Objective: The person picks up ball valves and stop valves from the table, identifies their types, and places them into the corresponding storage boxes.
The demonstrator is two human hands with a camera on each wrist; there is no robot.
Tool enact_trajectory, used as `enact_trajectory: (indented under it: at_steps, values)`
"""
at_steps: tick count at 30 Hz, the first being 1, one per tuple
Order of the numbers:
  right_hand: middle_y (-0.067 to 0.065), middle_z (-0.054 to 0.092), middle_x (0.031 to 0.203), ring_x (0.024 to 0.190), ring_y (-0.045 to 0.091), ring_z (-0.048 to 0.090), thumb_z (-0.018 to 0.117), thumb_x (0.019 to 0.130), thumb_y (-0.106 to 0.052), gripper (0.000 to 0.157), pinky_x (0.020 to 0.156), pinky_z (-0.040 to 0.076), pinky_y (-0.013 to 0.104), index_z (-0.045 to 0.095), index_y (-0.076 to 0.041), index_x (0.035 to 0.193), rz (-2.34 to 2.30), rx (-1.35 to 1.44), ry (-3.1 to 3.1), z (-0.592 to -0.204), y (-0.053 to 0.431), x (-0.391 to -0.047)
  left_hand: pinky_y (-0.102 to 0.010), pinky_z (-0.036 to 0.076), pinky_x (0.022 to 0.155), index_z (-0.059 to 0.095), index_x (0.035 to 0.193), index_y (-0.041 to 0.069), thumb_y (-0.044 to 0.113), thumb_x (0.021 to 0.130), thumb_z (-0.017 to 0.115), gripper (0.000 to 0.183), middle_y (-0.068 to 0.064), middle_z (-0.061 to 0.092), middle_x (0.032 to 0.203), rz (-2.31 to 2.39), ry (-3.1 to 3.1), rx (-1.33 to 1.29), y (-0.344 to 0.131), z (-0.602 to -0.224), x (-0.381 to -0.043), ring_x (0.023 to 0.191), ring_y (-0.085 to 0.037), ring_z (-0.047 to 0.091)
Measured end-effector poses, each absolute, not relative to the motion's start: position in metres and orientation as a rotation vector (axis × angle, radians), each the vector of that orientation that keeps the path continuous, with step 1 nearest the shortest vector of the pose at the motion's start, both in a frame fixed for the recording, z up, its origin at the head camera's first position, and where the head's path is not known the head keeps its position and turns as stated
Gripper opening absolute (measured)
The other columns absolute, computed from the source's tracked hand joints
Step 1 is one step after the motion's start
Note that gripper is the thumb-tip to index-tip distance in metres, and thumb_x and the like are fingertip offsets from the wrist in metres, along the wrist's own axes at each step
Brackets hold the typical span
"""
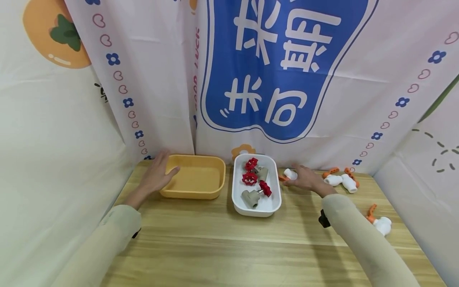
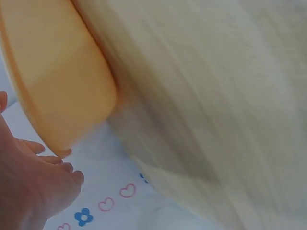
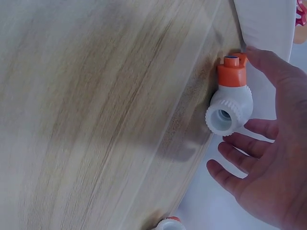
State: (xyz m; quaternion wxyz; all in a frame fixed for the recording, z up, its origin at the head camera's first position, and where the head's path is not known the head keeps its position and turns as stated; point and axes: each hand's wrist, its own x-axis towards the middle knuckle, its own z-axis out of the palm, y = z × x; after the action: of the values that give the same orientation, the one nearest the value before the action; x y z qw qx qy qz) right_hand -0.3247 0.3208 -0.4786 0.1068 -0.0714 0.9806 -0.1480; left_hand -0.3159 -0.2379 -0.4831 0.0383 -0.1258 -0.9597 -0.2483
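In the right wrist view, the valve (image 3: 235, 98) with an orange handle (image 3: 232, 75) partly hides the index fingertip of the right hand (image 1: 305, 178); thumb and fingers spread loosely around it, and contact is hard to judge. Another white valve (image 3: 170, 224) is cut off at that view's lower edge. The left wrist view is blurred; the left hand (image 1: 155, 175) lies with fingers extended, ungrasping, at the end of the yellow tray (image 1: 193, 194). The white tray (image 1: 256, 213) contains red-wheeled grey valves (image 1: 252, 198), overlapping near its back. The orange-handled valve sits on the table (image 1: 215, 247), just right of this white tray.
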Motion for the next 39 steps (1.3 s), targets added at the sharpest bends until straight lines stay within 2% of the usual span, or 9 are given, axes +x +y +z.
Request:
enact_trajectory:
  at_steps: [5, 14, 23, 33, 39]
  values:
    - [0.037, 0.050, 0.151, 0.135, 0.052, 0.053, 0.078, 0.090, -0.060, 0.103, 0.112, 0.046, 0.066, 0.039, 0.010, 0.155, -0.460, -0.223, 2.883, -0.478, 0.319, -0.326, -0.069, 0.011, 0.128, 0.009, 0.168, -0.002, 0.051, 0.111, 0.045, 0.085, -0.030, 0.003, 0.174, -0.811, -2.968, -0.367, -0.244, -0.489, -0.315, 0.161, -0.049, 0.004]
    - [0.032, 0.059, 0.139, 0.121, 0.045, 0.060, 0.080, 0.089, -0.056, 0.094, 0.106, 0.051, 0.062, 0.047, 0.009, 0.148, -0.478, -0.236, 2.879, -0.484, 0.315, -0.331, -0.066, 0.005, 0.130, 0.000, 0.169, 0.001, 0.052, 0.113, 0.040, 0.086, -0.026, -0.007, 0.175, -1.057, -2.955, -0.372, -0.251, -0.496, -0.312, 0.162, -0.047, -0.001]
    - [0.026, 0.065, 0.123, 0.106, 0.037, 0.063, 0.082, 0.089, -0.050, 0.081, 0.094, 0.055, 0.055, 0.052, 0.008, 0.138, -0.469, -0.275, 2.894, -0.489, 0.314, -0.336, -0.063, 0.003, 0.130, 0.001, 0.169, 0.002, 0.043, 0.114, 0.041, 0.079, -0.025, -0.003, 0.176, -1.179, -2.889, -0.332, -0.251, -0.503, -0.313, 0.162, -0.047, 0.002]
    - [0.019, 0.066, 0.111, 0.098, 0.033, 0.062, 0.083, 0.087, -0.052, 0.075, 0.088, 0.056, 0.051, 0.057, 0.006, 0.126, -0.470, -0.258, 2.903, -0.492, 0.313, -0.336, -0.062, 0.004, 0.131, 0.002, 0.169, 0.001, 0.044, 0.114, 0.041, 0.080, -0.023, -0.001, 0.176, -1.250, -2.828, -0.311, -0.240, -0.509, -0.310, 0.162, -0.046, 0.004]
    - [0.026, 0.066, 0.124, 0.109, 0.039, 0.063, 0.081, 0.089, -0.052, 0.084, 0.099, 0.056, 0.057, 0.053, 0.009, 0.140, -0.477, -0.259, 2.907, -0.497, 0.314, -0.337, -0.061, 0.004, 0.131, 0.002, 0.168, -0.001, 0.046, 0.114, 0.040, 0.082, -0.024, -0.001, 0.176, -1.244, -2.840, -0.314, -0.231, -0.510, -0.310, 0.162, -0.045, 0.003]
